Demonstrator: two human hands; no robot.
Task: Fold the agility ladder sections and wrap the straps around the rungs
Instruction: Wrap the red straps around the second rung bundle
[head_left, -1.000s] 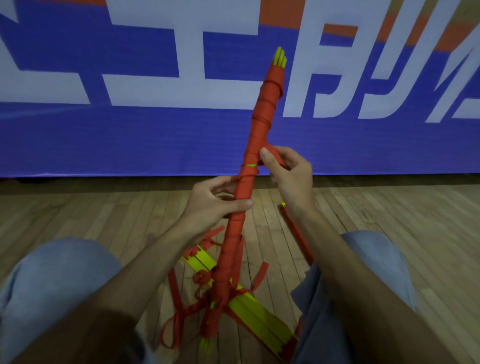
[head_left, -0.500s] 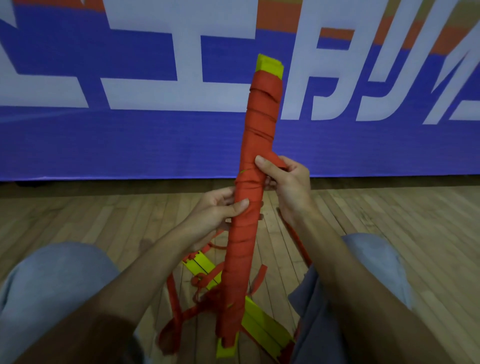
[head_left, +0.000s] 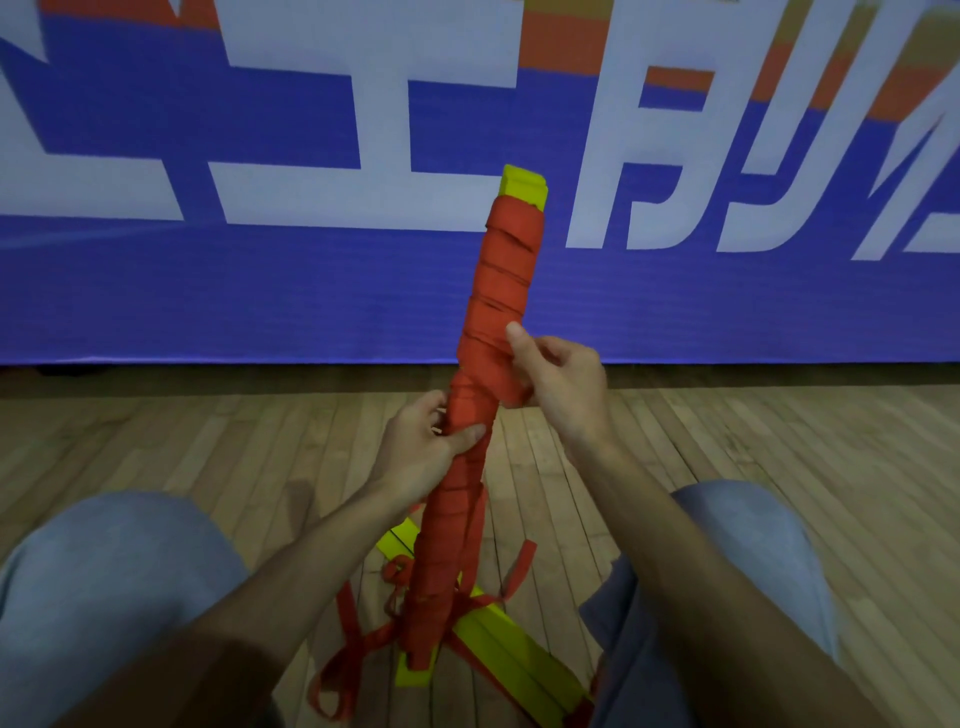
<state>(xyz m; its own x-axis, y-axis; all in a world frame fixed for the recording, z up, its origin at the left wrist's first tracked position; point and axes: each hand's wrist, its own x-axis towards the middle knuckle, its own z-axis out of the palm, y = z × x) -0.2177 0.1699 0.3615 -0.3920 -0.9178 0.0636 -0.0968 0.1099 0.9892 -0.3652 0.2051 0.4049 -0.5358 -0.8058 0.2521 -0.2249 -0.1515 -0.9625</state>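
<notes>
**Both hands clamped on the wrapped ladder bundle**

On the left, the left knee (head_left: 104, 571) in pale blue cloth frames the picture, and the forearm runs up from it toward the middle. The left hand (head_left: 423, 449) grips the bundle of rungs (head_left: 501, 291) about halfway up. Its thumb lies flat across the red front and its fingers (head_left: 434, 408) curl round the back, closed tight on the bundle.

Lower down, loose straps (head_left: 353, 634) trail in red loops over the wooden floor (head_left: 779, 467). Beside them, flat yellow rungs (head_left: 506, 652) lie slanting toward the floor's near edge.

The bundle stands nearly upright between the knees, leaning a touch to the right. It is bound almost end to end in red, with a yellow tip poking out at the top against the blue and white banner (head_left: 260, 291) along the floor's far edge. Its yellow foot is down at the floor, but whether it touches the boards or the flat rungs I cannot tell.

The right hand (head_left: 569, 387) sits just above the left. Its thumb points up and presses on the wrapping, and its fingers are curled in, pinching a fold of strap (head_left: 511, 397) against the bundle's right side. That wrist bends back toward the right knee (head_left: 753, 545).
</notes>
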